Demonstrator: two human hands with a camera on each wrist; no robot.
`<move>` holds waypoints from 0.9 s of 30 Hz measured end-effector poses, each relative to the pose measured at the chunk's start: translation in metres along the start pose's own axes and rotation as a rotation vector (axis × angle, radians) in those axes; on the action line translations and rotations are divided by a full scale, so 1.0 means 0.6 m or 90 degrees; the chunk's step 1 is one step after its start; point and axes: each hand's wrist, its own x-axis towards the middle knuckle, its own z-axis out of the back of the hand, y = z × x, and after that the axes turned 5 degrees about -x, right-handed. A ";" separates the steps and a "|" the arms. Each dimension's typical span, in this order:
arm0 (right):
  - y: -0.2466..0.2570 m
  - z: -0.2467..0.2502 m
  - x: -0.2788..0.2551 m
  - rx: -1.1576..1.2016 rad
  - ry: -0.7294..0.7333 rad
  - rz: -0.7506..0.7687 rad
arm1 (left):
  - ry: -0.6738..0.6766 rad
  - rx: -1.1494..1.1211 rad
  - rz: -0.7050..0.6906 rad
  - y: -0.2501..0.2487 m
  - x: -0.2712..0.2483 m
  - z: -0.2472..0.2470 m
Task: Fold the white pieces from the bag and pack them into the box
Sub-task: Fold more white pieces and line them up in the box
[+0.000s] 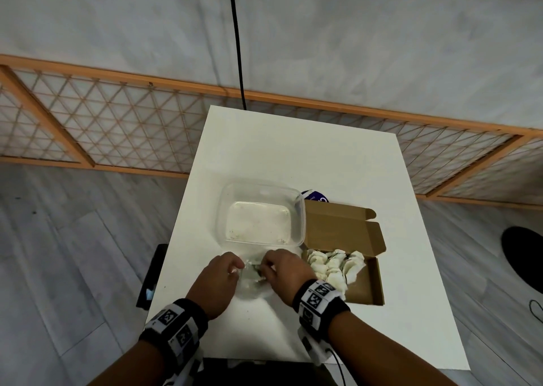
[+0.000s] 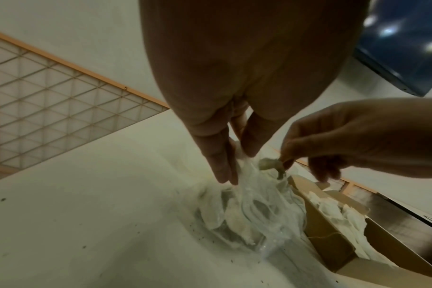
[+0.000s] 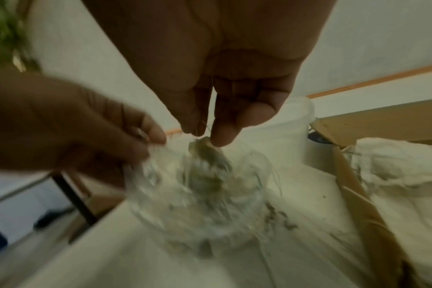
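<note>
A clear plastic bag (image 1: 249,282) (image 2: 249,210) (image 3: 200,194) with white pieces inside lies on the white table (image 1: 293,156) near its front edge. My left hand (image 1: 220,271) (image 2: 225,155) pinches the bag's rim on the left. My right hand (image 1: 279,268) (image 3: 205,136) pinches a pale piece (image 2: 271,165) (image 3: 207,152) at the bag's mouth. To the right the brown cardboard box (image 1: 367,285) (image 2: 333,241) (image 3: 358,185) stands with its lid back, and several folded white pieces (image 1: 332,265) (image 3: 395,175) fill its near-left part.
A clear plastic tub (image 1: 261,212) with a floury bottom stands just behind my hands, touching the box lid (image 1: 340,224). A dark blue round thing (image 1: 316,196) peeks out behind them. A black cable (image 1: 236,42) hangs at the table's far edge.
</note>
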 end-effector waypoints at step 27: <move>0.074 0.248 -0.101 0.622 -0.203 0.046 | 0.049 -0.279 -0.173 -0.221 -0.064 0.077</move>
